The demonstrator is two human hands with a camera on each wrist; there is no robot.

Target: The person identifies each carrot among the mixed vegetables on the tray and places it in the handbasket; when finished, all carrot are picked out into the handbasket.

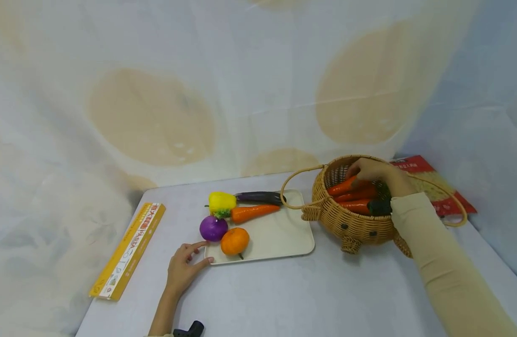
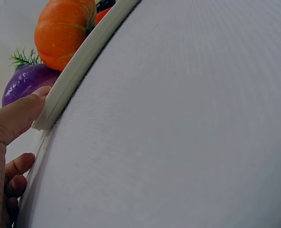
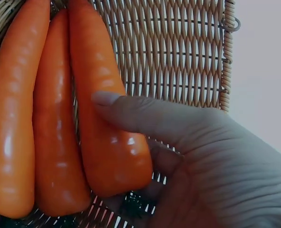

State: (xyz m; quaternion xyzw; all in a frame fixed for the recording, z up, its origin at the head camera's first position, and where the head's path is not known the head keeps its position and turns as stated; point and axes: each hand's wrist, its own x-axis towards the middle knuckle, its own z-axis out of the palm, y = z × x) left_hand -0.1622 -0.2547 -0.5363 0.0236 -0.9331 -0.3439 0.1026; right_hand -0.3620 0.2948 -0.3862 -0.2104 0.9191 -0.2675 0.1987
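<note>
In the head view my right hand (image 1: pixel 369 169) reaches into a wicker basket (image 1: pixel 346 228) with an animal face. It grips a carrot (image 3: pixel 105 142), thumb across the top and fingers partly hidden behind it. Two more carrots lie alongside in the right wrist view. My left hand (image 1: pixel 184 266) holds the near left corner of a cream tray (image 1: pixel 279 241) between thumb and forefinger. On the tray are an orange pumpkin (image 1: pixel 235 241), a purple round vegetable (image 1: pixel 214 228), a yellow bell pepper (image 1: pixel 222 202), an eggplant (image 1: pixel 260 197) and another carrot (image 1: pixel 256 213).
A long yellow pasta box (image 1: pixel 127 250) lies at the left side of the table (image 1: pixel 283 299). Behind the basket's right side is a red packet (image 1: pixel 420 168). One basket handle (image 1: pixel 289 178) leans over the tray's right end. A patterned cloth hangs behind the table.
</note>
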